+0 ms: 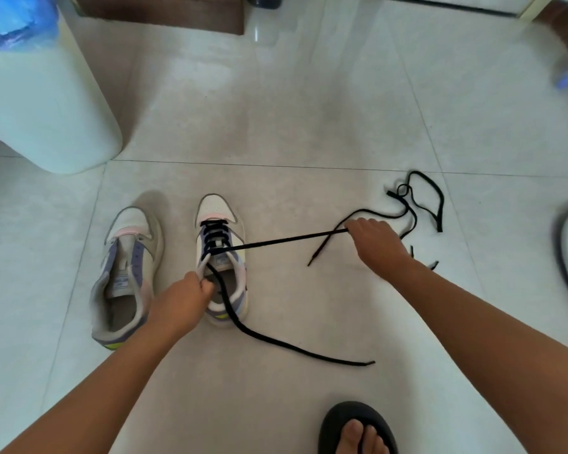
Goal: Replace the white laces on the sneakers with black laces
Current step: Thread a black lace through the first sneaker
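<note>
Fingers of the right hand point(376, 244) are curled round one run of a black lace point(285, 240), pinching it near its free end and holding it taut across the floor point(276, 109) from the eyelets of the right-hand sneaker point(222, 257); the tip hangs loose below the fist. The left hand point(181, 303) grips the collar of that same sneaker at its opening, fingers hooked inside. This sneaker is white with lilac eyestay panels, a pink band at the toe and a yellow patch at the heel, and its lower eyelets already carry black crossings; the lace's other end trails out over the heel and lies slack on the tiles toward the person. Just beside it to the left stands the matching sneaker point(128, 273), with no lace in its eyelets. A second black lace point(421, 204) lies tangled on the floor beyond the right hand. A white bin point(40, 103) stands far left, and a foot in a black slipper point(358, 427) shows at the bottom edge.
</note>
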A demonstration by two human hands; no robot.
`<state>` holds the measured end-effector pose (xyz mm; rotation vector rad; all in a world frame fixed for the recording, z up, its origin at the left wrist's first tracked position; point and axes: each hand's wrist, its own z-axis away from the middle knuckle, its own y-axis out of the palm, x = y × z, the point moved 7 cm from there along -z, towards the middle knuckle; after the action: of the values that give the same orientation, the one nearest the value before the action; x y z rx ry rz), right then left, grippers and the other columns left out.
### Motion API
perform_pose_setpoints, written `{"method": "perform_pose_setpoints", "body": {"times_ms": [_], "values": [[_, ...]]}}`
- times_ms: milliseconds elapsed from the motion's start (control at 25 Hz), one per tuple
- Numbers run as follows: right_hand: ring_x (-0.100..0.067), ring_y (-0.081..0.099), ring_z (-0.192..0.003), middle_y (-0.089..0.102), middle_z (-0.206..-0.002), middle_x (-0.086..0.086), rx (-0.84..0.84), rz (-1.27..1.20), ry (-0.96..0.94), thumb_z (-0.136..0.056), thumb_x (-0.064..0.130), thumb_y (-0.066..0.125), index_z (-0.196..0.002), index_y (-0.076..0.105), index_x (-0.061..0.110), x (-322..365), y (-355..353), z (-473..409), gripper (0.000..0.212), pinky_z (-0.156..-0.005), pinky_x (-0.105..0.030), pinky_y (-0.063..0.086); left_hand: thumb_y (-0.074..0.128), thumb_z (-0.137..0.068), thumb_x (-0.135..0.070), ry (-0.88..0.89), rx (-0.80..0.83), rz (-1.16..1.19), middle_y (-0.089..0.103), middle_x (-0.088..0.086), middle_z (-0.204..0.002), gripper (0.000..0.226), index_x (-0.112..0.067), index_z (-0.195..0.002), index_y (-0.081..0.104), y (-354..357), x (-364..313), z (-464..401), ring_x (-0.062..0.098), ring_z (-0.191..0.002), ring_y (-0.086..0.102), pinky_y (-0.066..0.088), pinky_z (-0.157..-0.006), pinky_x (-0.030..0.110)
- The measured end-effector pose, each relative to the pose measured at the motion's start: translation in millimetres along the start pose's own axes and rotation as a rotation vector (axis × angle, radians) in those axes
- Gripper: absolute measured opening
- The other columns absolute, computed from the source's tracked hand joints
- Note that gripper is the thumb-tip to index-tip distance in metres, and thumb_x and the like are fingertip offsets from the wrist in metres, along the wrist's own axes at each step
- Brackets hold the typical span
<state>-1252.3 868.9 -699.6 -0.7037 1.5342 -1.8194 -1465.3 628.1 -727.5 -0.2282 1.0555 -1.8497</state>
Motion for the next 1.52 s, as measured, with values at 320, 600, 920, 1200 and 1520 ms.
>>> {"method": "perform_pose_setpoints", "body": {"times_ms": [320,600,920,1200,1520], "values": [[-0.034,0.058,-0.098,0.062,-0.103,-0.018,-0.035,-0.354,0.821,-0.086,0.002,0.048,-0.109,0.06,0.003,-181,6,78,0.026,-0.074,-0.031,0.04,0.031,-0.1,-0.025,0.017,-0.003,-0.018,0.042,0.005,-0.082,0.028,-0.015,-0.074,0.036,-1,1,1,0.031,-0.094,0.053,0.043,-0.083,0.039],[-0.024,0.061,-0.055,0.064,-0.082,-0.03,-0.055,-0.859,1.155,-0.091,0.008,0.057,-0.084,0.058,-0.005,-232,10,117,0.015,-0.061,-0.033,0.048,0.032,-0.1,-0.023,0.022,0.006,-0.02,0.054,0.019,-0.104,0.026,-0.017,-0.075,0.036,-3,0,-2,0.033,-0.101,0.055,0.045,-0.084,0.039],[-0.012,0.036,-0.056,0.043,-0.069,-0.007,0.655,-1.337,0.962,-0.094,0.011,0.055,-0.092,0.065,-0.004,-41,71,95,0.019,-0.045,-0.019,0.039,0.031,-0.096,-0.036,-0.029,0.091,-0.163,0.058,0.015,-0.114,0.028,-0.013,-0.099,0.047,-4,-5,7,0.029,-0.103,0.055,0.036,-0.074,0.031],[-0.017,0.059,-0.066,0.058,-0.077,-0.012,0.451,-1.805,0.708,-0.086,-0.011,0.056,-0.095,0.056,0.001,112,30,3,0.014,-0.055,-0.019,0.056,0.04,-0.096,-0.032,0.202,-0.334,-0.115,0.048,0.006,-0.11,0.027,-0.014,-0.107,0.057,-49,-51,20,0.024,-0.1,0.052,0.041,-0.073,0.034],[-0.02,0.061,-0.063,0.061,-0.071,-0.01,0.193,-1.46,0.475,-0.075,-0.014,0.068,-0.08,0.06,0.007,151,2,-26,0.022,-0.068,-0.03,0.058,0.056,-0.092,-0.027,0.268,-0.369,0.096,0.05,0.006,-0.102,0.022,-0.016,-0.105,0.07,-34,-36,-3,0.022,-0.102,0.047,0.041,-0.079,0.032]]}}
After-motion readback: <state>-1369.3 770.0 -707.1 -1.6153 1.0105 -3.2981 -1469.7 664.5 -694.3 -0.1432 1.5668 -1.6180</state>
